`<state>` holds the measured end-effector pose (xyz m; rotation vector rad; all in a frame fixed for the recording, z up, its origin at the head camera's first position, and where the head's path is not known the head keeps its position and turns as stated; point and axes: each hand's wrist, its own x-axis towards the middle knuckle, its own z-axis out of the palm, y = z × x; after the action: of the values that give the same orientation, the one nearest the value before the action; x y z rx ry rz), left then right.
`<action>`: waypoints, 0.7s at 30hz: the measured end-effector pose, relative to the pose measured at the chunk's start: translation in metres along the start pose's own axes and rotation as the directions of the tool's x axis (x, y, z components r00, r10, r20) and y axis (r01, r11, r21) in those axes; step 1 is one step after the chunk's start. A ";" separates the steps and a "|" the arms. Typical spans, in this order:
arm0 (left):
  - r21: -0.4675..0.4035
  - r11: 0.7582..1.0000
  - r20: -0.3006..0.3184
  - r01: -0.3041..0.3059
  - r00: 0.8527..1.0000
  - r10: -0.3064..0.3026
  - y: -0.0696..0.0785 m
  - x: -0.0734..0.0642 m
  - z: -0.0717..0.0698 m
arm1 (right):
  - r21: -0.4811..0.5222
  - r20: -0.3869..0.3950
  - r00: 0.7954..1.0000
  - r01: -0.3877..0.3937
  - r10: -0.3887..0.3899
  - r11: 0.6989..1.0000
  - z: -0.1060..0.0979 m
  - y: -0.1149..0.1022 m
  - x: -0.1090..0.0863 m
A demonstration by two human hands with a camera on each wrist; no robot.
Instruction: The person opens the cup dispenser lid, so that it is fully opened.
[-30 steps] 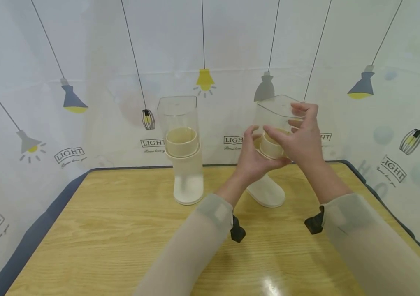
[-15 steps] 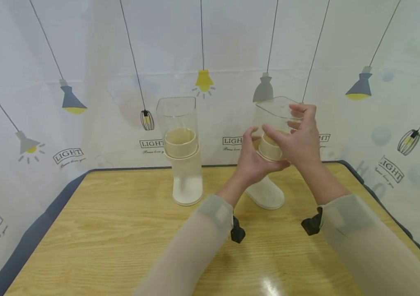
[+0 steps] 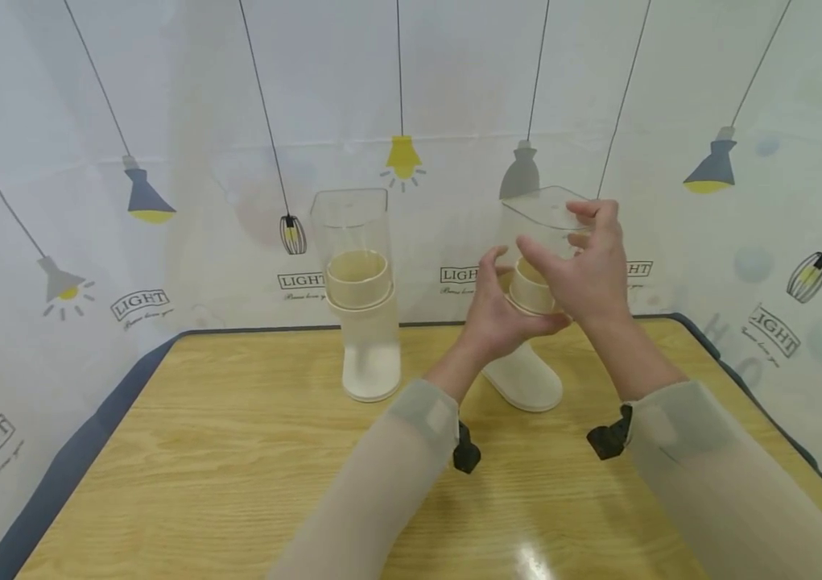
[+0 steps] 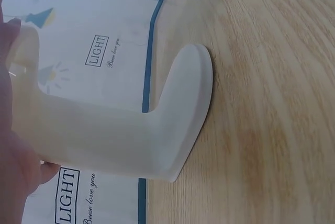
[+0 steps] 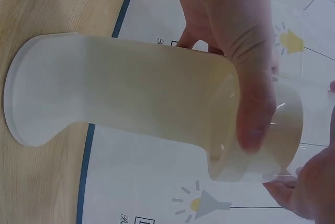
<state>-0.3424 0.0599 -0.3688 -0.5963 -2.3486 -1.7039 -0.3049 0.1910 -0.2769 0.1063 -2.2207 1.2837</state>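
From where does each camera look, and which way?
Head: on the head, facing forward and down toward the held stand; left hand, right hand, sleeves show.
Left wrist: on that wrist, facing its foot; left hand at edge.
Right wrist: on that wrist, facing the stand; both hands show.
Wrist views share stand and table.

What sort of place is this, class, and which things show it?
Probably a screened-off indoor work area: a lamp-printed sheet hangs around the wooden table, and a clear-topped white holder and its twin are on the tabletop.
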 end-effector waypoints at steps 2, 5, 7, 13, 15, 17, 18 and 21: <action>-0.001 1.000 0.009 0.004 1.000 -0.004 0.000 0.000 -0.001 | -0.007 -0.009 1.000 -0.010 0.009 1.000 -0.001 -0.001 -0.001; 0.000 1.000 0.016 0.005 1.000 -0.005 0.001 0.001 -0.002 | 0.007 -0.015 0.999 -0.035 0.035 0.999 -0.003 -0.002 -0.001; 0.001 1.000 0.020 0.002 1.000 -0.002 0.001 0.001 -0.002 | 0.020 -0.012 0.999 -0.038 0.039 0.999 -0.003 -0.003 -0.001; 0.028 0.999 0.042 0.017 0.999 -0.018 0.003 0.002 -0.005 | -0.023 0.011 1.000 0.004 -0.003 1.000 -0.006 -0.005 0.001; 0.036 0.999 0.050 0.025 0.998 -0.027 0.003 0.002 -0.006 | -0.011 0.013 1.000 -0.009 0.009 1.000 -0.007 -0.005 0.003; 0.040 0.999 0.054 0.030 0.998 -0.032 0.003 0.002 -0.007 | 0.004 0.015 0.999 -0.030 0.030 1.000 -0.009 -0.005 0.003; 0.042 0.999 0.057 0.032 0.998 -0.034 0.003 0.002 -0.007 | 0.003 0.018 0.999 -0.038 0.038 0.999 -0.009 -0.005 0.002; 0.058 0.998 0.064 0.032 0.997 -0.035 0.003 0.002 -0.007 | -0.025 0.032 0.999 -0.027 0.027 0.999 -0.011 -0.006 0.001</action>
<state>-0.3439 0.0541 -0.3634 -0.6150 -2.4561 -1.6496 -0.2990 0.1970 -0.2681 0.0887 -2.2721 1.2772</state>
